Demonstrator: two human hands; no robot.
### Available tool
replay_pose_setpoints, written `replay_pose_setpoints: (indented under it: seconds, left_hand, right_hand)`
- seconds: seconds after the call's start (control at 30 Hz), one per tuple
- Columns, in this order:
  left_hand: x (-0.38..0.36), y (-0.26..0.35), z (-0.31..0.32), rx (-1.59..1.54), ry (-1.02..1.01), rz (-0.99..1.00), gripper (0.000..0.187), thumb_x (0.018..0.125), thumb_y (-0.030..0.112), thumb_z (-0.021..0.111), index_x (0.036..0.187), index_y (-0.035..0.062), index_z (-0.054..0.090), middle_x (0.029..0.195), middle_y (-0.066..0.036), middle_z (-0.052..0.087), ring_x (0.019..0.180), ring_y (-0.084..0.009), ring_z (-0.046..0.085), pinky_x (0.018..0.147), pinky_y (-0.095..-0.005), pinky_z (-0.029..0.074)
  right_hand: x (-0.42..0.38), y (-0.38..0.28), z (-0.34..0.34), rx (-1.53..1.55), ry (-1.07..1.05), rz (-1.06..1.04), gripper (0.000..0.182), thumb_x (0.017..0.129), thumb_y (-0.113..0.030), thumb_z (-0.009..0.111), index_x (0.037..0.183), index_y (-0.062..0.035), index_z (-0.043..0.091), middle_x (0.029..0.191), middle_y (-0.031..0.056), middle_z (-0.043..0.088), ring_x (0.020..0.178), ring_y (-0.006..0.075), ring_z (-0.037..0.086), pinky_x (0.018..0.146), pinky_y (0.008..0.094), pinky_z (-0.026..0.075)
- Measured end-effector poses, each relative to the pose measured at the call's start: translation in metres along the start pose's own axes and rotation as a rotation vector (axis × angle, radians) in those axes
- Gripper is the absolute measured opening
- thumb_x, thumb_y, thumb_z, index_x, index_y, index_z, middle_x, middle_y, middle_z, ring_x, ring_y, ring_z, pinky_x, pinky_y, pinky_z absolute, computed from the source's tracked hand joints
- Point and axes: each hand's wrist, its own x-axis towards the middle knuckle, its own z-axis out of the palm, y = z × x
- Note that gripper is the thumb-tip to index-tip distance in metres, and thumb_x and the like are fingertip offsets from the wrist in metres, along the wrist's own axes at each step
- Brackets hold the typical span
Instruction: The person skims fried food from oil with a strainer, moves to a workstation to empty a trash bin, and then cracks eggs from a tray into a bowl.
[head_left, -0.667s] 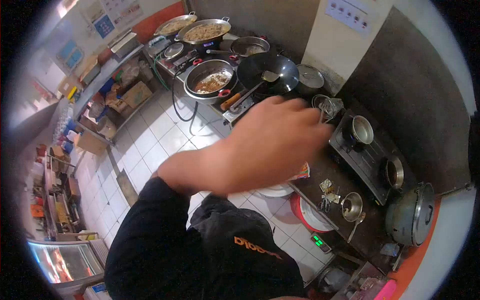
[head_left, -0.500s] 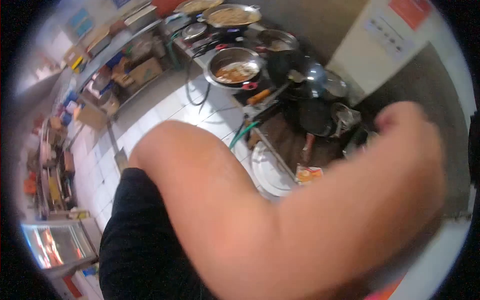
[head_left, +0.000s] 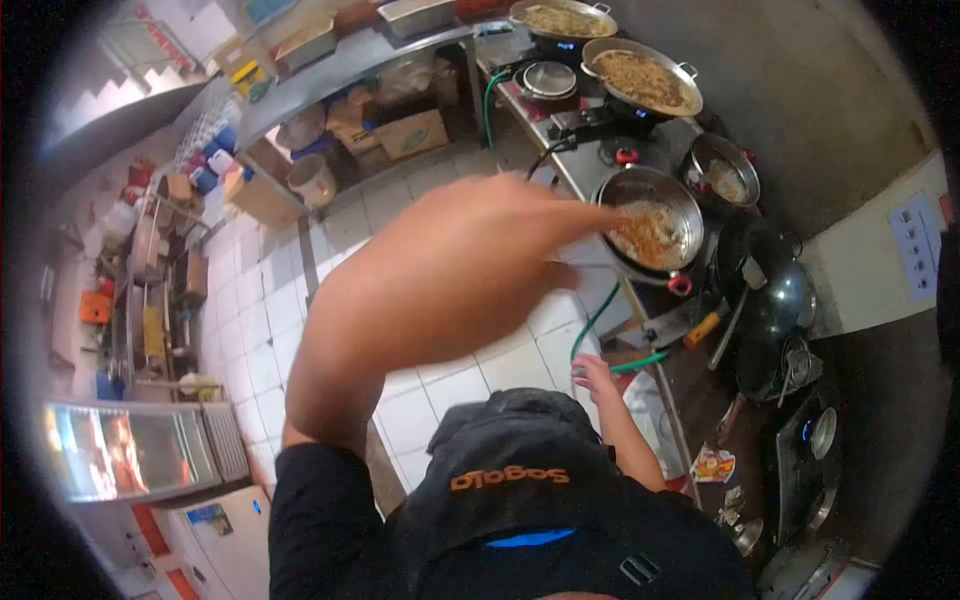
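Observation:
My left hand [head_left: 510, 235] is raised large and blurred across the middle, one finger stretched to the right and the thumb apart below. Nothing shows in it. The fingertip overlaps the near pan [head_left: 650, 175] in the view, which holds browned food in oil; contact cannot be told. My right hand [head_left: 593, 378] hangs low beside the counter's edge, fingers apart, close to the green hose [head_left: 640, 362]. A knife or cleaver with an orange handle [head_left: 703, 330] lies on the counter just beyond it. A dark cap [head_left: 520, 440] with orange lettering fills the bottom middle.
Wide pans of food [head_left: 650, 85] stand on burners at the back right. A black wok [head_left: 780, 295] and a smaller pan [head_left: 725, 170] sit along the wall. White floor tiles [head_left: 255, 330] lie left, with loaded shelves [head_left: 150, 330] and a glass-fronted cabinet [head_left: 120, 450].
The view has swung, so the stove now lies further right. My left hand has moved from the far right to the middle. The cap and my right hand have come into view.

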Motion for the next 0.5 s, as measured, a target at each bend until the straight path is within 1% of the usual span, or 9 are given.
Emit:
replay_pose_setpoints:
  seconds: [0.07,0.1,0.17,0.2,0.27,0.33,0.37,0.4,0.5]
  left_hand:
    - [0.001,-0.080,0.022,-0.192,-0.096,-0.250,0.035,0.076,0.007,0.059,0.111,0.0019,0.051,0.098,-0.015,0.060,0.081,-0.0227,0.062,0.067,-0.0324,0.050]
    - [-0.004,-0.121,0.044,-0.356,-0.059,-0.376,0.035,0.078,0.010,0.058,0.111,0.0021,0.051,0.098,-0.015,0.060,0.076,-0.0206,0.062,0.064,-0.0300,0.049]
    - [-0.017,-0.195,0.085,-0.395,-0.055,-0.655,0.035,0.079,0.020,0.057,0.110,0.0036,0.053,0.097,-0.018,0.059,0.086,-0.0283,0.059,0.074,-0.0337,0.046]
    - [-0.038,-0.245,0.124,-0.383,-0.036,-0.783,0.036,0.079,0.024,0.055,0.110,0.0054,0.053,0.098,-0.018,0.059,0.087,-0.0307,0.059,0.075,-0.0342,0.046]
    - [-0.097,-0.327,0.201,-0.027,-0.071,-0.889,0.039,0.079,0.026,0.052,0.111,0.0052,0.051,0.104,-0.020,0.056,0.098,-0.0328,0.052,0.085,-0.0387,0.040]
    - [-0.166,-0.362,0.271,0.084,-0.353,-1.232,0.046,0.079,0.026,0.048,0.119,0.0042,0.043,0.119,-0.020,0.046,0.106,-0.0333,0.046,0.088,-0.0413,0.039]
    - [-0.208,-0.376,0.306,0.088,-0.605,-1.322,0.046,0.079,0.029,0.048,0.117,0.0035,0.045,0.121,-0.020,0.044,0.109,-0.0334,0.044,0.091,-0.0421,0.036]
    - [-0.255,-0.379,0.344,0.073,-0.662,-1.329,0.040,0.077,0.027,0.050,0.110,0.0045,0.051,0.118,-0.018,0.046,0.109,-0.0325,0.045,0.095,-0.0421,0.031]
    - [-0.321,-0.371,0.392,-0.078,-0.638,-1.408,0.038,0.077,0.027,0.050,0.108,0.0047,0.052,0.114,-0.018,0.048,0.106,-0.0312,0.046,0.092,-0.0413,0.032]
  right_hand:
    - [0.008,-0.061,0.044,0.056,-0.117,-0.091,0.036,0.076,-0.017,0.058,0.108,-0.0054,0.048,0.090,0.0073,0.059,0.072,0.0159,0.057,0.060,0.0256,0.044]
    - [0.013,-0.090,0.061,0.066,-0.117,-0.096,0.036,0.076,-0.017,0.058,0.108,-0.0054,0.048,0.090,0.0073,0.059,0.072,0.0159,0.057,0.060,0.0256,0.044]
    - [0.032,-0.138,0.087,0.115,-0.262,-0.125,0.032,0.077,-0.014,0.056,0.107,-0.0043,0.048,0.091,0.0077,0.059,0.072,0.0159,0.057,0.060,0.0254,0.045]
    - [0.050,-0.156,0.096,0.138,-0.283,-0.120,0.031,0.077,-0.015,0.057,0.105,-0.0042,0.048,0.092,0.0080,0.059,0.072,0.0161,0.057,0.061,0.0258,0.045]
    - [0.088,-0.196,0.112,0.152,-0.301,-0.132,0.031,0.077,-0.015,0.057,0.105,-0.0045,0.048,0.092,0.0082,0.059,0.072,0.0159,0.056,0.060,0.0259,0.045]
    - [0.130,-0.237,0.128,0.158,-0.325,-0.149,0.031,0.079,-0.019,0.055,0.105,-0.0042,0.047,0.093,0.0089,0.059,0.072,0.0165,0.056,0.059,0.0261,0.044]
    - [0.154,-0.257,0.138,0.164,-0.332,-0.155,0.031,0.079,-0.019,0.055,0.105,-0.0042,0.047,0.093,0.0089,0.059,0.072,0.0165,0.056,0.059,0.0261,0.044]
    - [0.180,-0.280,0.149,0.169,-0.322,-0.142,0.032,0.080,-0.022,0.054,0.106,-0.0040,0.047,0.094,0.0094,0.059,0.073,0.0170,0.055,0.060,0.0270,0.044]
    - [0.258,-0.349,0.194,0.166,-0.337,-0.173,0.039,0.082,-0.030,0.051,0.110,-0.0039,0.043,0.098,0.0117,0.057,0.078,0.0197,0.055,0.063,0.0308,0.044]
